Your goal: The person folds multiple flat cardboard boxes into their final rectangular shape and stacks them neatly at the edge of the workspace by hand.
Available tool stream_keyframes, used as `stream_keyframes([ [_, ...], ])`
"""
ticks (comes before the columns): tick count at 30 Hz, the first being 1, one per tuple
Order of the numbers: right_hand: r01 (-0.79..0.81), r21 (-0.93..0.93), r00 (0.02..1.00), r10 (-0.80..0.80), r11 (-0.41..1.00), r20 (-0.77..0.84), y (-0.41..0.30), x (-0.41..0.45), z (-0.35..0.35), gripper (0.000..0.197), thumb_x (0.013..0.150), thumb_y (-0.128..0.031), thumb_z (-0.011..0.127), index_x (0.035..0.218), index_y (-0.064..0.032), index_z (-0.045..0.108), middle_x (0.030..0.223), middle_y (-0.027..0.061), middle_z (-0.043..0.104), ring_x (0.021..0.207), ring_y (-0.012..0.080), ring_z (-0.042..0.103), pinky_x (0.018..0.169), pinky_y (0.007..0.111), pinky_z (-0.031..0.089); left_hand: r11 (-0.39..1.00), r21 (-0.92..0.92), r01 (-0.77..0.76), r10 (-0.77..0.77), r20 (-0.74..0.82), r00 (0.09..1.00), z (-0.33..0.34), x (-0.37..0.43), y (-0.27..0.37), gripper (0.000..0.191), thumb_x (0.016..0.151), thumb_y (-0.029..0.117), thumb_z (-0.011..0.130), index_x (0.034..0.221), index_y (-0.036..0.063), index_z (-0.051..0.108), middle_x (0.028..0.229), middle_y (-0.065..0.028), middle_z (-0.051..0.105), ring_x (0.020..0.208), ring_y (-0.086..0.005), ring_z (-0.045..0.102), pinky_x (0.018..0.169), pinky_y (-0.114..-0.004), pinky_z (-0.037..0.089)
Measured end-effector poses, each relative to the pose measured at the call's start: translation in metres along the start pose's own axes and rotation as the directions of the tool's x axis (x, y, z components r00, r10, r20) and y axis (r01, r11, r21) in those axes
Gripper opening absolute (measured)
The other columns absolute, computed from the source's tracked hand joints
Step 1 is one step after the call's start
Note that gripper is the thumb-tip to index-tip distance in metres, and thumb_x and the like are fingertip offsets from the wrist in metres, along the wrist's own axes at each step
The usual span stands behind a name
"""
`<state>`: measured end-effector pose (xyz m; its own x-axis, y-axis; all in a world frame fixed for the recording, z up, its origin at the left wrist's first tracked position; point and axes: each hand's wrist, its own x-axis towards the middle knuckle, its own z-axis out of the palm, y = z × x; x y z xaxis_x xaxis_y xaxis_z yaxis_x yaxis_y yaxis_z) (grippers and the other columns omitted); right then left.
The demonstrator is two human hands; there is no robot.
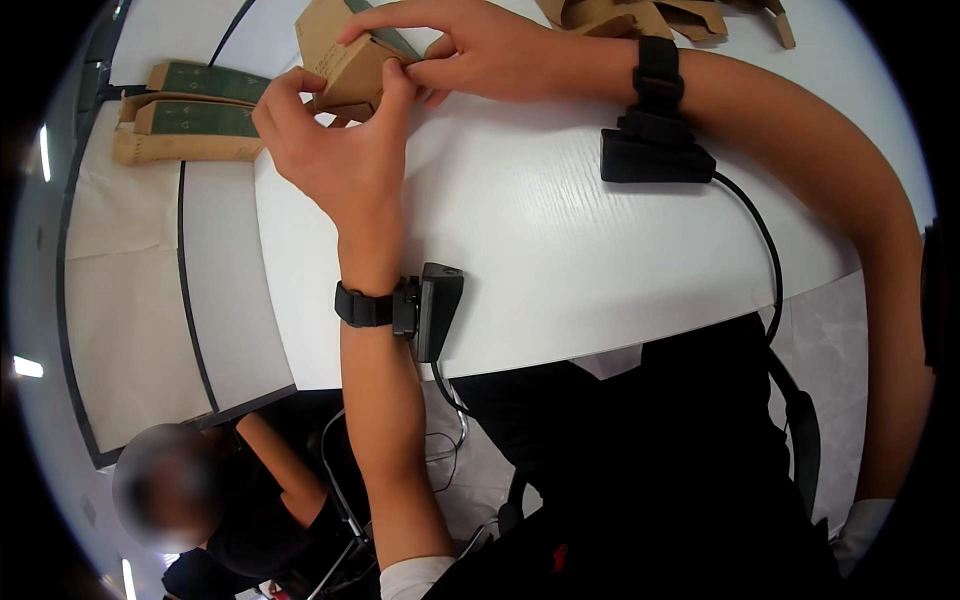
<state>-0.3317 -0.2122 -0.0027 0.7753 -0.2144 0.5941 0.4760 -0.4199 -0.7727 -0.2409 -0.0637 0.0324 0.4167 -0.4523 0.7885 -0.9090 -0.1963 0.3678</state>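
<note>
A brown and green cardboard box [341,71], bearing writing, is held tilted over the white table [525,247] near its far edge. My left hand [341,146] grips the box from the near side, thumb on its near right corner and fingers on its left side. With the index finger reaching over the top, my right hand [480,52] pinches the box's right edge, close to the left thumb. Part of the box's upper end runs out of view. Each wrist wears a black strap with a black cabled device.
Several green and brown boxes [199,120] stand to the left, against a low partition [135,300]. Opened brown cardboard pieces [622,19] lie at the upper right. A seated person [247,495] is beyond the partition at the lower left. Cables [769,240] hang from the wrist devices.
</note>
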Motion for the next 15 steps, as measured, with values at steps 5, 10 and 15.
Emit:
stream_keyframes([
  [5,0.027,-0.025,1.0,-0.028,0.999,-0.006,0.002,0.001,0.002,0.046,0.097,-0.006,0.056,0.142,-0.0146,0.057,0.126,0.0143,0.062,0.091,0.02,0.071,0.082,0.03,0.061,0.994,0.097,-0.042,0.036,0.066,0.997,0.004,0.001,0.0,0.048,0.072,0.028,0.084,0.097,0.0004,0.054,0.095,-0.0101,0.054,0.087,-0.0269,0.058,0.072,-0.039,0.052],
  [10,0.053,-0.043,0.998,-0.053,0.998,-0.017,0.009,0.002,0.006,0.046,0.096,-0.004,0.056,0.141,-0.0136,0.058,0.128,0.0144,0.062,0.099,0.0226,0.069,0.082,0.031,0.061,0.998,0.062,-0.019,0.013,0.081,0.997,0.006,0.001,0.0,0.048,0.072,0.03,0.083,0.095,0.0006,0.053,0.095,-0.0114,0.054,0.085,-0.0288,0.057,0.072,-0.041,0.051],
  [15,0.161,-0.207,0.986,-0.167,0.965,-0.012,0.014,0.004,0.005,0.05,0.091,-0.001,0.057,0.14,-0.0128,0.059,0.127,0.0173,0.061,0.112,0.0297,0.065,0.09,0.036,0.059,0.993,0.116,0.015,-0.027,0.106,0.994,0.006,0.001,0.002,0.048,0.072,0.032,0.081,0.095,0.0006,0.053,0.096,-0.0126,0.054,0.086,-0.0293,0.057,0.074,-0.042,0.051],
])
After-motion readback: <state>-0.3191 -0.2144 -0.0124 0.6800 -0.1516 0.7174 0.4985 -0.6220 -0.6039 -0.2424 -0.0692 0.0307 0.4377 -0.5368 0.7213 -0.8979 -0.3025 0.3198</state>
